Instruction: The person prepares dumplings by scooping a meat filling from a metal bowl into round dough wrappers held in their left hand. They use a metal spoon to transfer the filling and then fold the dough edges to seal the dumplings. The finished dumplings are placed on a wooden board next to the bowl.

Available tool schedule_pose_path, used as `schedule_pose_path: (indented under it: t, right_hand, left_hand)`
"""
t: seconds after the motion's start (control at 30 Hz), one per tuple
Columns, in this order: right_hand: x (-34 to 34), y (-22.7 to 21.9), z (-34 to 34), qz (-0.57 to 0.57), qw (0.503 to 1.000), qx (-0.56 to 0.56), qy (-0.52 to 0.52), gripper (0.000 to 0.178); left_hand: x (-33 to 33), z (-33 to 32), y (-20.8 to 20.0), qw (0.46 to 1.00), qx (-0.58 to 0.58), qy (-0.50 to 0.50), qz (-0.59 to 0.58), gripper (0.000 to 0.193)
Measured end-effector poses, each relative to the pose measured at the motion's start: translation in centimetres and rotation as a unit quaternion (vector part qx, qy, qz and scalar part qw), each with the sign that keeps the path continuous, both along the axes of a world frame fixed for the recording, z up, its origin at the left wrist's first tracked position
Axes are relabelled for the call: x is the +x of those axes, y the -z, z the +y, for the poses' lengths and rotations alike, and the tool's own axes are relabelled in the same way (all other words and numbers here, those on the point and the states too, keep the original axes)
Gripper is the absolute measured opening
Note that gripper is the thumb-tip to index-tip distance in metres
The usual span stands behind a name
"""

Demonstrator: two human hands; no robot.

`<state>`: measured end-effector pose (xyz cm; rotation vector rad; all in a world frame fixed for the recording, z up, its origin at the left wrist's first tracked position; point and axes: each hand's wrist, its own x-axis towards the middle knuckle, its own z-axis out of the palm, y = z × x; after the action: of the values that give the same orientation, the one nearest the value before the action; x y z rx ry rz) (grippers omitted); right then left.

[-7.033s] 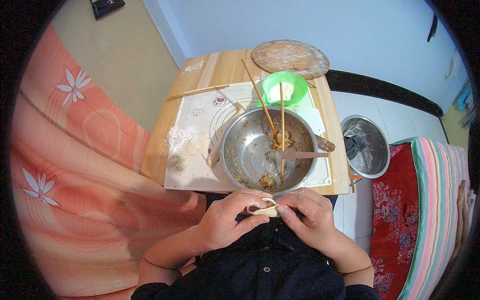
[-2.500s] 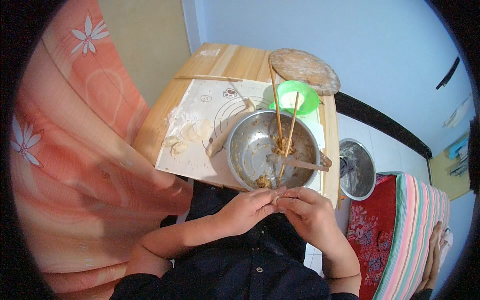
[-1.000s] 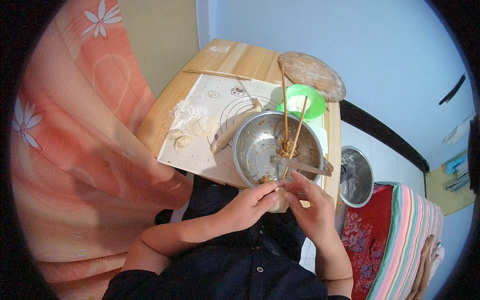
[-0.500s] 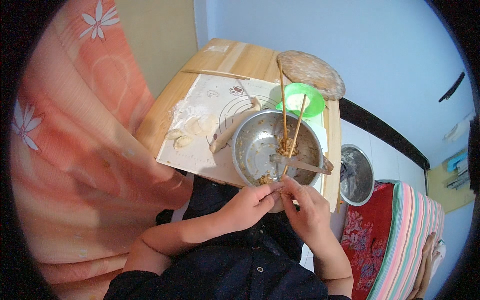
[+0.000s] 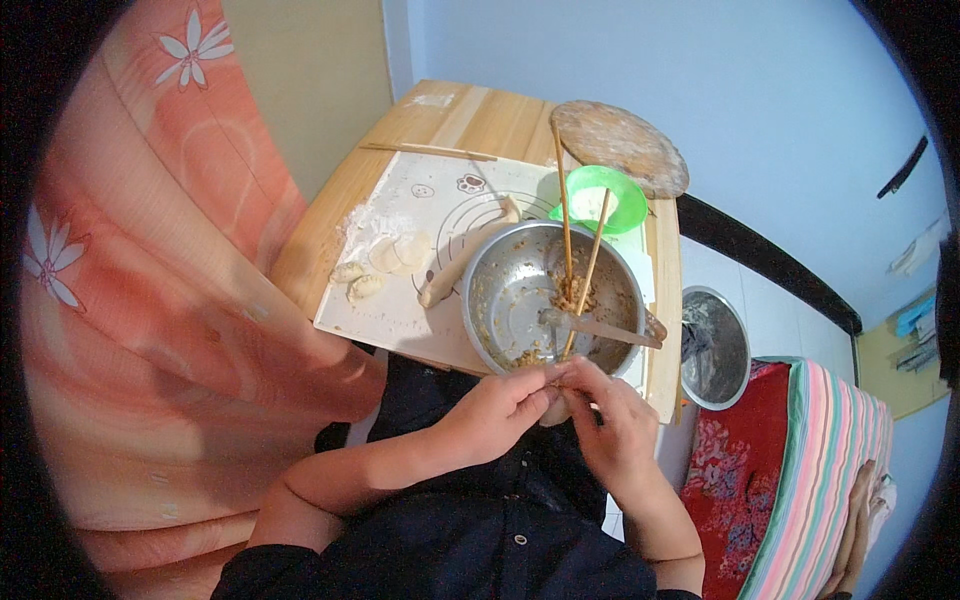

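My left hand (image 5: 505, 405) and my right hand (image 5: 612, 425) meet at the near edge of the steel bowl (image 5: 500, 300). Both pinch a pale dumpling (image 5: 554, 412), which shows partly below the fingers. Minced filling (image 5: 585, 292) clings inside the bowl. Two chopsticks (image 5: 563, 200) stand in it, leaning, and a flat-bladed utensil (image 5: 608, 330) lies across its right side. Left of the bowl is a long roll of dough (image 5: 462, 268). Round dough wrappers (image 5: 398, 252) overlap beside white flour, with finished-looking dumplings (image 5: 364, 287) just nearer to me.
A white mat (image 5: 385, 325) covers much of the wooden table (image 5: 490, 105). Behind the bowl stand a green bowl (image 5: 628, 208) with white powder and a floury round board (image 5: 620, 148). A thin stick (image 5: 430, 152) lies at the back. A metal basin (image 5: 716, 350) stands lower right.
My fingers have shifted slightly along the dumpling, and more of it shows below them. The bowl, chopsticks and dough stay where they were.
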<state>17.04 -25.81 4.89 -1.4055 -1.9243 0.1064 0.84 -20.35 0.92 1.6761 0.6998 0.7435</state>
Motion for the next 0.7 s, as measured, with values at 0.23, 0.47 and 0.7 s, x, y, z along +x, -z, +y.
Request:
schedule_pose_path:
  t: [0.23, 0.47, 0.7]
  right_hand:
    - [0.0, 0.5, -0.1, 0.011, 1.0, 0.021, 0.018, 0.048]
    - [0.2, 1.7, -0.1, 0.064, 0.995, 0.066, 0.042, 0.041]
    - [0.3, 0.9, -0.4, -0.024, 0.998, 0.062, 0.012, 0.046]
  left_hand:
    - [0.2, -0.1, -0.7, 0.999, -0.034, 0.003, -0.04, 0.032]
    - [0.1, -0.1, -1.3, 0.993, -0.115, 0.011, -0.033, 0.034]
    - [0.6, -0.2, 0.1, 0.994, 0.107, 0.002, -0.014, 0.034]
